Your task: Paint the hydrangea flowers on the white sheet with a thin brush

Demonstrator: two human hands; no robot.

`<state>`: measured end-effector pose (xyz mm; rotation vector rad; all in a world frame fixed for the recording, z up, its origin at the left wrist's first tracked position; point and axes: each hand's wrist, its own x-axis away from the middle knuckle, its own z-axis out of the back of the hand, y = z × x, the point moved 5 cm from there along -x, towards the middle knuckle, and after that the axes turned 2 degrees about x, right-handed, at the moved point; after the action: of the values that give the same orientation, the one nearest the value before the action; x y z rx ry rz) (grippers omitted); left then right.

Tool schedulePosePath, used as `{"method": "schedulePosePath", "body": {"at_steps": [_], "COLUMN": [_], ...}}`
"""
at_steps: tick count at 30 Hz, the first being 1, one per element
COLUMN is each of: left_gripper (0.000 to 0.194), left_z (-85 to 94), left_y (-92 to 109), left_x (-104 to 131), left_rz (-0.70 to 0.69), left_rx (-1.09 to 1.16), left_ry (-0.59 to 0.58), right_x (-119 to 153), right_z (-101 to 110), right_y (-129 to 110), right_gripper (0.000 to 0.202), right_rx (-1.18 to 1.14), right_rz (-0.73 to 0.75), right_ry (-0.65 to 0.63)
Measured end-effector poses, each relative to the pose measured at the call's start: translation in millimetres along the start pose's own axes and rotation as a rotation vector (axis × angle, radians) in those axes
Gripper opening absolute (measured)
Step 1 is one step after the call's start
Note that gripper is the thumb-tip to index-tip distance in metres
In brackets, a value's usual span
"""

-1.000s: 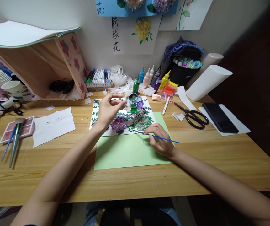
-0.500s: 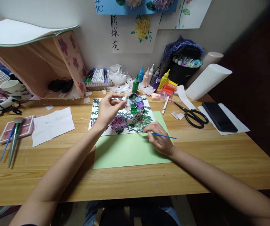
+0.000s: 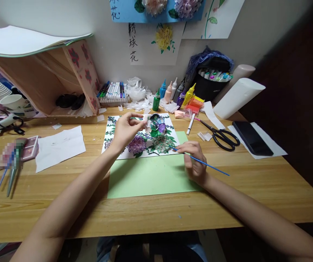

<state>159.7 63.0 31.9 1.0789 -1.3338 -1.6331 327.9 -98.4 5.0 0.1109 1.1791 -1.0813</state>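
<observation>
Between the thumb and fingers of my left hand [image 3: 129, 131] is the rim of a paint palette [image 3: 162, 128], a small round one with wells of green, purple and blue paint. It is held above a white sheet [image 3: 115, 128] painted with leaves and flower clusters. My right hand [image 3: 195, 160] grips a thin blue paintbrush [image 3: 213, 167]; its tip points left, at the edge of the green-and-pale flower cluster [image 3: 164, 144]. Whether the bristles touch the paper I cannot tell. A purple flower cluster [image 3: 137, 145] lies to its left. Under the white sheet is a light green sheet [image 3: 145, 178].
Paint bottles [image 3: 156, 100] and paper scraps line the wall. To the right lie black scissors [image 3: 224, 140], a phone [image 3: 251, 138] and a white marker [image 3: 191, 124]. A blank paper [image 3: 60, 147] and a blurred makeup brush [image 3: 13, 174] lie on the left.
My right hand has moved right with the paintbrush, whose tip has shifted from the lower left of the green-and-pale cluster to its right side. My left hand still holds the palette.
</observation>
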Motion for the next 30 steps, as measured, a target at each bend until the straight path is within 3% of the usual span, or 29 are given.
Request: {"method": "schedulePosePath", "body": {"at_steps": [3,10,16,23,30], "left_gripper": [0.030,0.032,0.032,0.029,0.026], "left_z": [-2.4,-8.2,-9.6,-5.3,1.0], "left_y": [0,-2,-1,-1,1], "left_x": [1,4,6,3,-1], "left_rz": [0.020,0.029,0.029,0.022,0.000], "left_rx": [0.017,-0.015,-0.021,-0.028,-0.026], "left_ry": [-0.017,-0.050,-0.053,-0.041,-0.013], "right_x": [-2,-6,-4,-1,-1], "right_z": [3,-6,-5,7,-10], "right_y": [4,7,8,9,2], "right_gripper": [0.021,0.024,0.023,0.019,0.019], "right_rx": [0.029,0.014,0.007,-0.118,-0.119], "right_rz": [-0.037,-0.077,-0.092,-0.125,-0.105], "right_ry": [0.024,-0.088,-0.095,0.080,-0.182]}}
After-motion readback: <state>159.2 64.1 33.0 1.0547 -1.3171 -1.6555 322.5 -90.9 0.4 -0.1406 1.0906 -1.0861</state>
